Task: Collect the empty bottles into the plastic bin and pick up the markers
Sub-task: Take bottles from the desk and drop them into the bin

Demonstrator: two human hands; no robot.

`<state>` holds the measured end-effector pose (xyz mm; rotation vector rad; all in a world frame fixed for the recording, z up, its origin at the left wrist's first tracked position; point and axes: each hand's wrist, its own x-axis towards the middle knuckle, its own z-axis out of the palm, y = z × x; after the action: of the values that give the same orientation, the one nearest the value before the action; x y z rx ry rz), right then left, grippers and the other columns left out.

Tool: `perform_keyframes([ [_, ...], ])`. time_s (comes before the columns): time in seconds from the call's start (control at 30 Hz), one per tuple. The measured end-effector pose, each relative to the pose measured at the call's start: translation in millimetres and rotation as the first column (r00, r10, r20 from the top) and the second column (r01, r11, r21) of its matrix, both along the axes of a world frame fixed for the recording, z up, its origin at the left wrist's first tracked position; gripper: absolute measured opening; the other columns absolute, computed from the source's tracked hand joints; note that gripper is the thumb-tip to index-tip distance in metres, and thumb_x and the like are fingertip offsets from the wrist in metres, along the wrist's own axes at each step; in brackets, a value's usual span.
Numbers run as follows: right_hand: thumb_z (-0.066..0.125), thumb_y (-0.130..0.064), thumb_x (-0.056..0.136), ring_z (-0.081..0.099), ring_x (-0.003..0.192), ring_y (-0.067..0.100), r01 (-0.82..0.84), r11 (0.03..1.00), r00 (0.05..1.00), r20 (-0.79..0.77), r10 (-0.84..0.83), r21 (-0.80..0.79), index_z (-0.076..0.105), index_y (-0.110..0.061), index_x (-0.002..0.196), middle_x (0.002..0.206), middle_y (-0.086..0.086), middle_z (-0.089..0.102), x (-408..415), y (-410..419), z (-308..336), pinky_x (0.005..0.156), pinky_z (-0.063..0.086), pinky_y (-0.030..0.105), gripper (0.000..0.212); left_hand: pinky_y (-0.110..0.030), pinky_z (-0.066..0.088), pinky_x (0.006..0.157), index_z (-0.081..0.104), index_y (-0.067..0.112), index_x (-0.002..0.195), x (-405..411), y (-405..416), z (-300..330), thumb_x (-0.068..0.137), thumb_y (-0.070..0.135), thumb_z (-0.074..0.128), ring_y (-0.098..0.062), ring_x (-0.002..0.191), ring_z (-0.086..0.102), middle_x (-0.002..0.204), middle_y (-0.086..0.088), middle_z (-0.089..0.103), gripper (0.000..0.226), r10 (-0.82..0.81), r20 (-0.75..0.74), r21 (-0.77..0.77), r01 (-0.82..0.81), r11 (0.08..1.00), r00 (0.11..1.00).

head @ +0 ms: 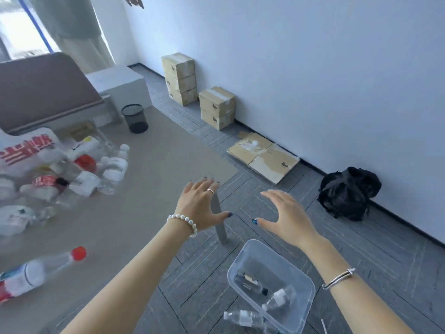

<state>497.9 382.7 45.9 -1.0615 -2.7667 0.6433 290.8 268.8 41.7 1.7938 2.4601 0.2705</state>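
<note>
Both my hands hover with fingers spread and nothing in them, above the table's corner and the floor. My left hand [201, 206] is over the table edge; my right hand [286, 214] is out over the carpet. Below them on the floor stands a clear plastic bin [302, 317] holding a clear bottle [279, 298] and a dark bottle [251, 282]. Another clear bottle [243, 318] lies on the floor against the bin's near left side. A heap of empty bottles [79, 174] covers the table's far left. A red-capped bottle [41, 272] lies alone at the near left.
The beige table [149, 189] has a grey leg [220, 222] at its corner. A black mesh wastebasket [134, 118], stacked cardboard boxes [216, 107], flattened cardboard [263, 155] and a black backpack [348, 192] stand along the wall. A person stands at the far left.
</note>
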Motion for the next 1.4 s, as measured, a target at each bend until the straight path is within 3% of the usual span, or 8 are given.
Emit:
perform_keyframes([
  [0.1,0.058,-0.053,0.082,0.016,0.143,0.014,-0.072,0.997,0.997,0.008,0.072,0.027,0.033,-0.027,0.142,0.153,-0.005,0.027,-38.0,-18.1,7.3,0.115,0.016,0.033,0.070,-0.042,0.009,0.118,0.026,0.019,0.146,-25.8,-33.2,5.5,0.075,0.073,0.048,-0.016,0.144,0.014,0.154,0.003,0.024,0.092,0.059,-0.051,-0.002,-0.059,0.998,0.997],
  [0.5,0.059,-0.048,0.084,0.017,0.143,0.014,-0.333,0.942,0.942,-0.019,0.334,0.033,0.041,-0.026,0.137,0.152,-0.003,0.029,-202.1,-158.5,33.1,0.114,0.018,0.033,0.061,-0.039,0.012,0.118,0.034,0.019,0.142,-142.6,-223.6,38.8,0.074,0.073,0.050,-0.017,0.140,0.022,0.150,0.001,0.032,0.088,0.330,-0.086,0.077,-0.324,0.943,0.940],
  [0.77,0.062,-0.046,0.082,0.020,0.142,0.015,-0.422,0.906,0.904,-0.069,0.422,0.027,0.045,-0.025,0.134,0.150,0.000,0.034,-291.7,-246.4,29.2,0.113,0.017,0.030,0.059,-0.039,0.017,0.117,0.036,0.020,0.142,-211.6,-324.3,44.7,0.073,0.072,0.052,-0.017,0.140,0.023,0.149,0.002,0.033,0.088,0.453,-0.113,0.082,-0.446,0.891,0.884],
  [1.07,0.060,-0.047,0.083,0.025,0.139,0.015,-0.464,0.884,0.883,-0.053,0.467,0.060,0.046,-0.025,0.133,0.147,-0.002,0.038,-338.0,-251.6,32.5,0.113,0.021,0.035,0.056,-0.037,0.017,0.116,0.037,0.019,0.142,-242.4,-324.3,38.3,0.074,0.070,0.054,-0.018,0.139,0.025,0.149,0.001,0.034,0.086,0.482,-0.076,0.115,-0.473,0.874,0.873],
  [1.4,0.061,-0.044,0.084,0.026,0.138,0.015,-0.482,0.876,0.874,-0.074,0.481,0.006,0.048,-0.024,0.131,0.145,-0.001,0.040,-407.2,-176.8,13.6,0.111,0.023,0.031,0.054,-0.034,0.017,0.115,0.034,0.018,0.142,-298.8,-249.8,18.1,0.075,0.068,0.052,-0.016,0.140,0.024,0.150,0.002,0.032,0.086,0.529,-0.029,0.043,-0.528,0.848,0.848],
])
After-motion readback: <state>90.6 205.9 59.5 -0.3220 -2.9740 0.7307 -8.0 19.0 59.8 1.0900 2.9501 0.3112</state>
